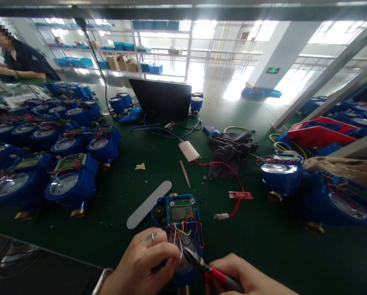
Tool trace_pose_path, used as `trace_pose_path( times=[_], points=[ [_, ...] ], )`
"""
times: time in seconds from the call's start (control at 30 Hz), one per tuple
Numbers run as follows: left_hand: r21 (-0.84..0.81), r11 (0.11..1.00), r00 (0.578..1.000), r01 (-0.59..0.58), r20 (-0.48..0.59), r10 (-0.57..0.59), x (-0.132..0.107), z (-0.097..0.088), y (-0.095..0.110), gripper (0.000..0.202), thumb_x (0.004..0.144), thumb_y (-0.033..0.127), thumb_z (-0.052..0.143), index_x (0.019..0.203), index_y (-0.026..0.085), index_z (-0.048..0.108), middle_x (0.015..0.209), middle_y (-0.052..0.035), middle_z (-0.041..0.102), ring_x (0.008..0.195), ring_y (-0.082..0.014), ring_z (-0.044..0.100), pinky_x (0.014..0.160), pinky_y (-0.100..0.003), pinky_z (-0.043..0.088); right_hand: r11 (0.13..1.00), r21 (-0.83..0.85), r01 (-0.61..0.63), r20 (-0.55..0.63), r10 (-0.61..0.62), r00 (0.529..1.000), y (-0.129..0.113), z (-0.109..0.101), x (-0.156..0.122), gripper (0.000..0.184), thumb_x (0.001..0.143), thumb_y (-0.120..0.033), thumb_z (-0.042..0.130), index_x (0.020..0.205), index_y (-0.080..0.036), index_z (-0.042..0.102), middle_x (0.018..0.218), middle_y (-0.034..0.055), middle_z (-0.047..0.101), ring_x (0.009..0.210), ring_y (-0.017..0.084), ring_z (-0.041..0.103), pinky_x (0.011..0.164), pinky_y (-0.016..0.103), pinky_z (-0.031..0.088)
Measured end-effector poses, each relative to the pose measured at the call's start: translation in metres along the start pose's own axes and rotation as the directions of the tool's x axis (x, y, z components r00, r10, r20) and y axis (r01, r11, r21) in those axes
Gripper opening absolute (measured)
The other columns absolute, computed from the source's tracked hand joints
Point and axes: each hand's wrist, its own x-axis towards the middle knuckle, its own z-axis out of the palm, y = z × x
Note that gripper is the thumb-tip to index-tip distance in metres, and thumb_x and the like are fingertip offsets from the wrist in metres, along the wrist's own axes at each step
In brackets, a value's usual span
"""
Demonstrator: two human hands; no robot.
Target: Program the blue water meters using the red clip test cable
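In front of me a blue water meter point(196, 200) lies with its display board point(181, 212) facing up and several thin wires loose over its dial. My right hand point(237, 270) is closed round the red and black handles of a pair of cutting pliers point(216, 273). The plier jaws are at a white wire point(180, 246) above the dial; whether they touch it I cannot tell. Thumb and fingers of my left hand point(149, 256) pinch wire ends beside the jaws. Part of the dial is hidden behind my hands.
Many blue meters point(73, 180) stand in rows at left, more point(282, 174) at right. Near the work lie a grey-white strip point(149, 205), a white box point(189, 150) with a red cable, a red lighter-like item point(240, 195) and a dark cloth point(229, 151). A laptop point(163, 98) stands behind; a person point(26, 61) sits far left.
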Motion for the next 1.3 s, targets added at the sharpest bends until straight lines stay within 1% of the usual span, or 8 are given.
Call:
trace_pose_path(
  times=[0.2, 0.57, 0.8, 0.97, 1.07, 1.17, 1.23, 1.3],
  points=[
    [0.037, 0.999, 1.0, -0.012, -0.023, 0.013, 0.002, -0.002, 0.0, 0.024, 0.102, 0.023, 0.045, 0.084, 0.021, 0.06, 0.061, 0.0039, 0.052, 0.055, -0.0104, 0.05, 0.052, -0.02, 0.036, 0.997, -0.012, 0.077, 0.034, -0.076, 0.997, -0.003, 0.002, 0.003, 0.039, 0.065, -0.046, 0.073, 0.089, -0.015, 0.071, 0.08, -0.0012, 0.055, 0.078, 0.015, 0.045, 0.072, 0.023, 0.038],
    [-0.003, 1.0, 1.0, 0.002, -0.022, -0.002, 0.001, -0.004, 0.0, 0.019, 0.097, 0.017, 0.05, 0.083, 0.022, 0.061, 0.063, 0.0036, 0.057, 0.056, -0.0097, 0.054, 0.052, -0.019, 0.039, 0.993, 0.001, 0.122, 0.054, -0.122, 0.991, -0.004, 0.001, 0.005, 0.036, 0.067, -0.042, 0.073, 0.09, -0.014, 0.073, 0.082, -0.001, 0.057, 0.076, 0.014, 0.046, 0.069, 0.021, 0.038],
    [-0.02, 1.0, 0.999, -0.017, -0.041, 0.017, 0.004, -0.005, 0.0, 0.023, 0.1, 0.02, 0.049, 0.08, 0.021, 0.061, 0.06, 0.0041, 0.054, 0.053, -0.0086, 0.052, 0.051, -0.018, 0.039, 1.0, -0.004, -0.024, -0.056, 0.024, 0.998, -0.003, 0.003, 0.006, 0.046, 0.064, -0.04, 0.074, 0.1, -0.013, 0.065, 0.084, -0.0002, 0.057, 0.075, 0.014, 0.05, 0.066, 0.024, 0.039],
    [-0.027, 0.999, 0.999, -0.025, -0.025, 0.025, 0.003, -0.005, -0.001, 0.024, 0.102, 0.024, 0.046, 0.082, 0.021, 0.06, 0.061, 0.0039, 0.054, 0.054, -0.0091, 0.051, 0.052, -0.019, 0.038, 1.0, 0.003, 0.002, -0.071, -0.002, 0.997, 0.011, 0.003, 0.014, 0.047, 0.07, -0.046, 0.07, 0.102, -0.013, 0.06, 0.078, 0.0, 0.059, 0.067, 0.012, 0.049, 0.059, 0.024, 0.036],
    [-0.045, 0.998, 0.999, -0.047, -0.024, 0.046, 0.002, -0.006, 0.002, 0.024, 0.101, 0.02, 0.046, 0.079, 0.023, 0.057, 0.059, 0.0046, 0.051, 0.053, -0.0094, 0.05, 0.051, -0.019, 0.037, 0.996, -0.077, 0.046, -0.073, -0.052, 0.996, 0.022, -0.003, 0.011, 0.049, 0.07, -0.053, 0.073, 0.097, -0.014, 0.061, 0.08, 0.0006, 0.058, 0.069, 0.013, 0.05, 0.061, 0.024, 0.04],
    [-0.058, 0.998, 0.999, -0.031, 0.009, 0.032, -0.003, -0.009, 0.005, 0.018, 0.095, 0.017, 0.053, 0.078, 0.023, 0.055, 0.059, 0.0048, 0.052, 0.053, -0.0102, 0.05, 0.053, -0.021, 0.038, 0.955, -0.247, 0.167, -0.092, -0.194, 0.977, 0.031, -0.014, 0.0, 0.045, 0.076, -0.056, 0.071, 0.093, -0.015, 0.067, 0.095, 0.0054, 0.063, 0.084, 0.019, 0.058, 0.076, 0.028, 0.047],
    [-0.081, 0.997, 1.0, 0.011, 0.012, -0.01, -0.008, -0.011, 0.004, 0.014, 0.092, 0.019, 0.058, 0.079, 0.023, 0.054, 0.06, 0.0043, 0.053, 0.055, -0.011, 0.051, 0.053, -0.021, 0.039, 0.874, -0.42, 0.245, -0.082, -0.305, 0.949, 0.037, -0.023, -0.005, 0.036, 0.085, -0.052, 0.065, 0.094, -0.018, 0.072, 0.106, 0.008, 0.066, 0.094, 0.023, 0.062, 0.082, 0.03, 0.049],
    [-0.118, 0.992, 0.998, 0.052, -0.039, -0.057, -0.014, -0.011, 0.001, 0.012, 0.089, 0.02, 0.063, 0.081, 0.023, 0.054, 0.061, 0.0044, 0.052, 0.053, -0.0106, 0.05, 0.05, -0.02, 0.038, 0.762, -0.607, 0.228, -0.143, -0.387, 0.911, 0.044, -0.032, -0.005, 0.027, 0.086, -0.043, 0.064, 0.096, -0.02, 0.075, 0.113, 0.0105, 0.068, 0.1, 0.028, 0.063, 0.087, 0.037, 0.05]
  ],
)
